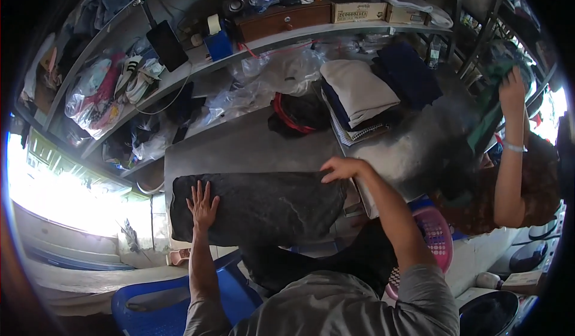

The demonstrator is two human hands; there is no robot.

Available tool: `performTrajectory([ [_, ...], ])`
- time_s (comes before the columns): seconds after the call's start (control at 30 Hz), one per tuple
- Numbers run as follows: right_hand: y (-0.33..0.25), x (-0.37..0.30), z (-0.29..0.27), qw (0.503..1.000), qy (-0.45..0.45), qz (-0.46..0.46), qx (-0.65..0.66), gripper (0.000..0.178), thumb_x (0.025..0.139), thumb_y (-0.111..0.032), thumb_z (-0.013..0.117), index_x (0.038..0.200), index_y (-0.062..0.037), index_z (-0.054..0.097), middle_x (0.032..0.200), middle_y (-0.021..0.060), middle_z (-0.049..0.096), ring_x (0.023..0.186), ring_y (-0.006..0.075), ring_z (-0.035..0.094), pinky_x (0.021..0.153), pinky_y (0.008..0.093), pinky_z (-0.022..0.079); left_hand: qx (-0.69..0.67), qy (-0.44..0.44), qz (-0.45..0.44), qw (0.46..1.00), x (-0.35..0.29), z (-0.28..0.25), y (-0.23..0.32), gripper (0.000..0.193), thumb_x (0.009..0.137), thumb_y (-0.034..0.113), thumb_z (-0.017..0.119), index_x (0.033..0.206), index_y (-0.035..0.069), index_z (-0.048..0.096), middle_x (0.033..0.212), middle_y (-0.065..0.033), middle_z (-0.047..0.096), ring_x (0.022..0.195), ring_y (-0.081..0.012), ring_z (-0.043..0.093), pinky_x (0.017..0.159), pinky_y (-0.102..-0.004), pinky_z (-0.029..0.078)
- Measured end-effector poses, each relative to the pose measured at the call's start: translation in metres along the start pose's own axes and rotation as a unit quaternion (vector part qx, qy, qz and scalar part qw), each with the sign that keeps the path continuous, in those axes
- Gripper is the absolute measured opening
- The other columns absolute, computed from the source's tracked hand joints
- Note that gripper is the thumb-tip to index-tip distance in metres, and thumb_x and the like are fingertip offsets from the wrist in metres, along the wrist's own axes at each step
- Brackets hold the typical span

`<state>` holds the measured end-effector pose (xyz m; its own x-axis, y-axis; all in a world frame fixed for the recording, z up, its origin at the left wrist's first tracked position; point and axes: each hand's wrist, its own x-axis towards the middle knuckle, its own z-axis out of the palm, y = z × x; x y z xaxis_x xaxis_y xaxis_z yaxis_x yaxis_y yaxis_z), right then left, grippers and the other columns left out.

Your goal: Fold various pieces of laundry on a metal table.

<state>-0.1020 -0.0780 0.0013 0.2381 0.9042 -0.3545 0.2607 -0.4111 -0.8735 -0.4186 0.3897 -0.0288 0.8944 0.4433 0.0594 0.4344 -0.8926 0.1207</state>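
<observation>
A dark grey or black folded garment (pixel 263 207) lies along the near side of the grey table, its near edge close to the table's front. My left hand (pixel 203 207) rests flat on its left part with the fingers spread. Over the garment's far right corner is my right hand (pixel 346 168), fingers loosely bent and apart, with nothing visible between them. Whether its fingertips touch the cloth I cannot tell. Beyond, on the table, sits a black bundle with red trim (pixel 293 114).
A stack of folded clothes (pixel 359 90) stands at the far right, beside a dark blue folded cloth (pixel 407 75). Another person's arm (pixel 512 150) lifts a dark green garment (pixel 488 108). A pink basket (pixel 434 237) is at my right; a blue chair (pixel 162 306) at my left.
</observation>
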Motion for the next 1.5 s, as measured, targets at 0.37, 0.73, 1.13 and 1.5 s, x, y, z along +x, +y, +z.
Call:
performTrajectory([
  [0.37,-0.038,-0.043,0.131,0.842,0.389,-0.007,-0.374,0.051,0.097,-0.036,0.066,0.141,-0.0108,0.063,0.152,0.0207,0.054,0.143,0.0364,0.047,0.12,0.0543,0.033,0.013,-0.019,-0.018,1.0,0.017,0.012,0.011,0.073,0.105,0.059,0.047,0.167,0.025,0.03,0.177,-0.01,0.016,0.162,-0.0399,0.013,0.12,-0.0755,0.01],
  [0.73,-0.018,0.036,0.13,0.808,0.442,0.113,-0.372,0.07,0.102,-0.043,0.058,0.158,-0.0033,0.042,0.168,0.0242,0.031,0.157,0.0409,0.026,0.129,0.0572,0.015,-0.012,0.076,-0.005,0.997,0.038,0.031,0.052,0.062,0.105,0.049,0.053,0.16,0.021,0.043,0.17,-0.0133,0.03,0.158,-0.0412,0.024,0.119,-0.0757,0.019],
  [1.13,-0.037,0.049,0.117,0.826,0.383,0.069,-0.407,0.073,0.104,-0.047,0.056,0.161,-0.0058,0.039,0.171,0.0228,0.025,0.159,0.0392,0.023,0.13,0.052,0.015,-0.206,0.155,-0.131,0.957,0.123,0.005,-0.135,0.031,0.095,0.034,0.07,0.092,0.004,0.079,0.087,-0.023,0.074,0.085,-0.0396,0.075,0.08,-0.0509,0.057],
  [1.5,-0.072,0.038,0.114,0.852,0.343,0.131,-0.373,0.075,0.101,-0.042,0.061,0.16,-0.0013,0.037,0.17,0.0257,0.025,0.159,0.0396,0.023,0.13,0.0525,0.016,-0.071,0.139,-0.009,0.988,-0.031,-0.058,-0.036,0.024,0.094,0.024,0.072,0.114,0.013,0.071,0.117,-0.0107,0.067,0.114,-0.034,0.062,0.097,-0.0498,0.045],
])
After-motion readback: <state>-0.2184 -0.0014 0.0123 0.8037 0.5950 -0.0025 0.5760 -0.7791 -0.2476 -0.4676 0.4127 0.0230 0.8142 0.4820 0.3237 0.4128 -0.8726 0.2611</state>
